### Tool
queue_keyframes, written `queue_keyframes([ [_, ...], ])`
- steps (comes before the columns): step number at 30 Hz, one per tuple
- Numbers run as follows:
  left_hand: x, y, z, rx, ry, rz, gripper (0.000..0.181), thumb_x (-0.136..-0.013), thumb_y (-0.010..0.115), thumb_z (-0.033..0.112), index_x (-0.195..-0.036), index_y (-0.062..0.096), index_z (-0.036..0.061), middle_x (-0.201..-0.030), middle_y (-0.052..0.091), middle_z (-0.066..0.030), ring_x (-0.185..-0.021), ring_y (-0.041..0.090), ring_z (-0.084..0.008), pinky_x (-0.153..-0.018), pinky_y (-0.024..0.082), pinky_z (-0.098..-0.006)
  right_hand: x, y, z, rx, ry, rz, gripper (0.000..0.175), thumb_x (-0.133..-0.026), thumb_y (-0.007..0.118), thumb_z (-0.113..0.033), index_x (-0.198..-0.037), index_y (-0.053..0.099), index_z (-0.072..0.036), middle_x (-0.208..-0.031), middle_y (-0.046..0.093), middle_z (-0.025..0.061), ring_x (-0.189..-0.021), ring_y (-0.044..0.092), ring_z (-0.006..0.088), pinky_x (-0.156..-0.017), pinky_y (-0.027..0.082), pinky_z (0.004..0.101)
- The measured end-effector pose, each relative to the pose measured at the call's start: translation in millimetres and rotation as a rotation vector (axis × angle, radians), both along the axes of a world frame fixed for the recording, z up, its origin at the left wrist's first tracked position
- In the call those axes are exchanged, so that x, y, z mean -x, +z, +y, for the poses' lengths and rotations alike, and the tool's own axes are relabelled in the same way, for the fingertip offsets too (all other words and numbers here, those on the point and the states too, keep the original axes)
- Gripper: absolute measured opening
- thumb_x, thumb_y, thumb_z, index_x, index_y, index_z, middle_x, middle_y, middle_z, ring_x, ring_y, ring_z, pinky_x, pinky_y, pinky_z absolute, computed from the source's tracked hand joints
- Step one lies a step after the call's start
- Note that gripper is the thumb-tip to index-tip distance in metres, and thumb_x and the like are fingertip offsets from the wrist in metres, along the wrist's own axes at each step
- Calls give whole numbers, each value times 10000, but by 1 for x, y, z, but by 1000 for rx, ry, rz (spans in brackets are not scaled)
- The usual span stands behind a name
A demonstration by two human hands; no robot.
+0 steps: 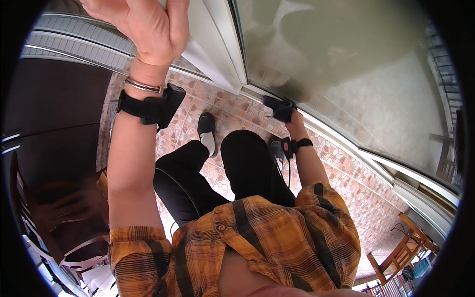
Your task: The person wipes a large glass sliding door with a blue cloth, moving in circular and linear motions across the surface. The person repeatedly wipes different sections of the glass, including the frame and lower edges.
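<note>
My left hand [144, 28] is raised at the top left, beside the white frame [219, 48] of a glass door. Its fingertips are cut off by the picture's edge, so their grip on the frame cannot be made out. Down by the lower edge of the glass pane [315, 59], my right hand [296, 120] holds a bunched dark cloth [279, 107]. The cloth lies against the bottom rail [326, 128] of the door. The pane looks hazy and reflects the surroundings. Both wrists carry black straps with small devices.
Pinkish stone-pattern tiles [345, 163] cover the floor under my feet. On the left stand a dark glossy table or cabinet [55, 111] and a chair with curved rails [85, 247]. A wooden chair or stool [400, 248] is at the lower right. A cable hangs from my right wrist.
</note>
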State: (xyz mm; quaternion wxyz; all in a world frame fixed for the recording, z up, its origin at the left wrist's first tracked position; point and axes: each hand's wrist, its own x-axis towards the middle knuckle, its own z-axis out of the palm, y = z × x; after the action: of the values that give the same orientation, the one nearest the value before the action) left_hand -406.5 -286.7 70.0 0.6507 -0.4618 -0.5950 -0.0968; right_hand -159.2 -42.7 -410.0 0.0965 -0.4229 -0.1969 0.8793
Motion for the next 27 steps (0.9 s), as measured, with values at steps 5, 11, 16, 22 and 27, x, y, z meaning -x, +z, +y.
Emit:
queue_keyframes([
  [5,-8,-5,12,-56,-91,-66,522,-885,553,173,-1386,461,57,-1552,103,-252,-1443,111,-393,-1149,125,-503,-15,5,12,26,-3,41,247,-923,487,-89,-1111,559,53,-1037,653,177,-962,664,335,-890,547,477],
  [11,-34,2,13,-58,21,-173,570,-881,577,165,-1419,420,62,-1560,105,-228,-1450,99,-383,-1157,106,-500,75,-19,-26,18,174,12,260,-846,644,-181,-1056,607,-33,-985,669,108,-899,637,271,-778,506,383],
  [16,-101,-47,-14,-18,45,-635,540,-886,644,210,-1378,472,70,-1509,204,-178,-1407,182,-344,-1133,160,-488,2,-55,35,-307,73,9,278,-830,681,-165,-1055,617,-13,-992,666,95,-912,654,267,-783,543,418],
  [22,-139,-162,-28,-119,34,-1189,200,-803,616,127,-985,687,90,-1231,559,-111,-1260,408,-359,-1049,287,-491,-78,-34,81,-254,-244,-207,392,-806,726,-176,-1090,578,50,-1017,660,141,-904,678,295,-791,576,420],
  [27,-146,-231,-30,-129,39,-1588,203,-804,606,73,-997,665,53,-1166,597,-126,-1149,513,-316,-987,394,-396,10,-1,10,-108,54,-60,308,-851,616,-130,-1150,559,-84,-975,631,86,-864,654,271,-762,572,436],
])
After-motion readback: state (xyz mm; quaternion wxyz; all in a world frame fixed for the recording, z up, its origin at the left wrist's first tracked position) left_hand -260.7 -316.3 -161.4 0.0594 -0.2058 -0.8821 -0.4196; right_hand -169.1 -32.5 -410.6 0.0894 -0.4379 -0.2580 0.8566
